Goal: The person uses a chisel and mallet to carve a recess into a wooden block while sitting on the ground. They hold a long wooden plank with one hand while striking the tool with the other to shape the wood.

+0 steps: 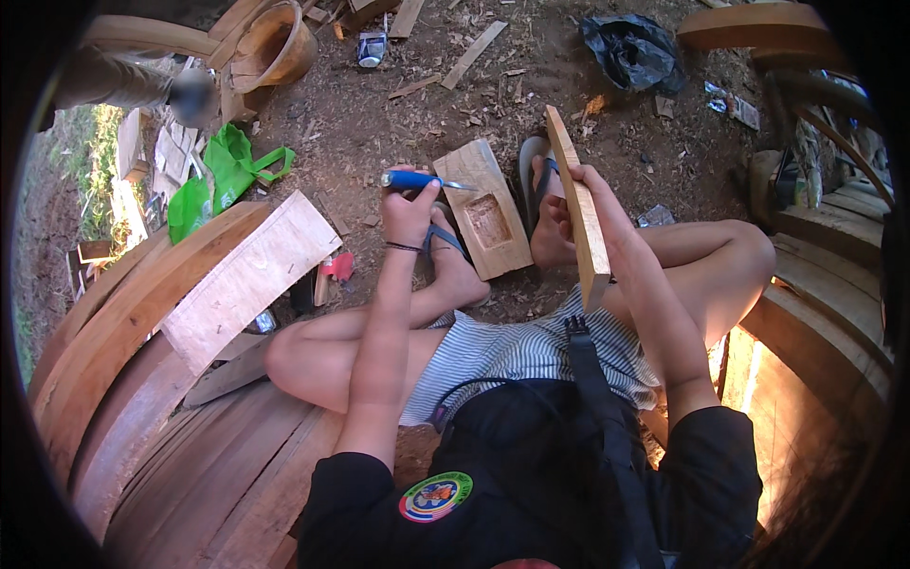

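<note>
My left hand (pixel 408 218) is closed around the blue handle of a small hand tool (pixel 403 179). Its thin metal blade points right, over a wooden block (pixel 504 258); I cannot tell whether it is a chisel or a screwdriver. A rectangular recess is cut into the block's top face, and the block sits on the ground between my sandalled feet. With my right hand (pixel 607 204) I grip a narrow wooden board (pixel 574 180) by its side, held apart from the block. The board slants from beyond my right foot back toward my lap.
Curved timber pieces and a pale board (pixel 251 275) with nails flank my left side. Stacked planks (pixel 825 251) stand on the right. Ahead lie a green bag (pixel 223 175), a black plastic bag (pixel 633 52), a can (pixel 372 49), a bucket (pixel 284 47) and wood scraps.
</note>
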`<state>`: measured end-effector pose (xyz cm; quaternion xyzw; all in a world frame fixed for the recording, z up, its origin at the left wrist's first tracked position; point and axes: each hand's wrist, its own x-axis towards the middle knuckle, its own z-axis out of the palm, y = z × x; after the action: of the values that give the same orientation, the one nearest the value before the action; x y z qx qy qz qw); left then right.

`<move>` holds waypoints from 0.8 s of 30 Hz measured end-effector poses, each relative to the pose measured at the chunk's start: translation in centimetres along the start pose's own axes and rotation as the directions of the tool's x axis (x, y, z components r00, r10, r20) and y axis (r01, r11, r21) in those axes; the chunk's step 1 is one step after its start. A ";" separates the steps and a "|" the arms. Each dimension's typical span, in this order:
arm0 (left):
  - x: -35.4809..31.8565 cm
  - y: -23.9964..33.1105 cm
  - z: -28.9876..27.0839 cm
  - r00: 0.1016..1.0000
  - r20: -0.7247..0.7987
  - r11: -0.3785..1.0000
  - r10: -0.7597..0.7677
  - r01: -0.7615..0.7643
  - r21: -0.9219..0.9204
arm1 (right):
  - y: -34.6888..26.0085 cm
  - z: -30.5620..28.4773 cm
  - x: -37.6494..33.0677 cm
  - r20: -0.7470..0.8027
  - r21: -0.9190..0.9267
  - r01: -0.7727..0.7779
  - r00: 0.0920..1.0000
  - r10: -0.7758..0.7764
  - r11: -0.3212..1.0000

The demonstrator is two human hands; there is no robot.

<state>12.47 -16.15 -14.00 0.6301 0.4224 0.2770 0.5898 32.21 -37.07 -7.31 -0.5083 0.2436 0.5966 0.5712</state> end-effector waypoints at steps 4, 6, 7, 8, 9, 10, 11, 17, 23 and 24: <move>-0.3 -1.1 0.4 0.999 -0.003 0.989 0.037 -0.036 0.142 | 0.1 0.2 -0.4 -0.021 -0.006 0.030 0.999 -0.030 1.000; -0.5 -1.0 0.6 0.999 -0.002 0.982 0.046 -0.045 0.184 | 0.4 0.0 0.0 -0.008 -0.007 0.026 1.000 -0.026 1.000; -0.5 -1.2 0.6 0.998 -0.015 0.980 0.057 -0.053 0.194 | 0.5 -0.1 0.2 -0.001 -0.010 0.024 1.000 -0.024 1.000; -0.5 -1.4 0.6 0.997 -0.029 0.977 0.069 -0.061 0.204 | 0.5 -0.3 0.4 0.009 -0.013 0.019 1.000 -0.019 1.000; -0.6 -1.6 0.6 0.996 -0.043 0.974 0.080 -0.069 0.215 | 0.6 -0.4 0.6 0.019 -0.016 0.014 1.000 -0.013 1.000; -0.6 -1.4 0.7 0.996 -0.046 0.970 0.076 -0.063 0.236 | 0.6 -0.5 0.7 0.028 -0.018 0.009 1.000 -0.008 1.000; -0.8 -1.1 0.8 0.996 -0.048 0.965 0.072 -0.057 0.256 | 0.6 -0.6 0.7 0.025 -0.025 0.017 1.000 -0.016 1.000; -1.0 -0.5 1.3 0.991 -0.075 0.917 0.111 -0.074 0.391 | 0.7 -0.4 0.7 0.035 -0.058 0.038 0.999 -0.036 0.998; -1.2 -0.4 1.3 0.989 -0.075 0.893 0.125 -0.079 0.444 | 0.9 -0.5 1.0 0.034 -0.048 0.029 0.999 -0.027 0.998; -1.3 -0.4 1.2 0.989 -0.073 0.889 0.125 -0.079 0.451 | 0.9 -0.3 0.8 0.029 -0.047 0.026 0.999 -0.025 0.999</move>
<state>12.84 -17.88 -14.38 0.7553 0.4702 0.2343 0.3919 31.65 -37.20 -8.36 -0.5162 0.2146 0.6022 0.5700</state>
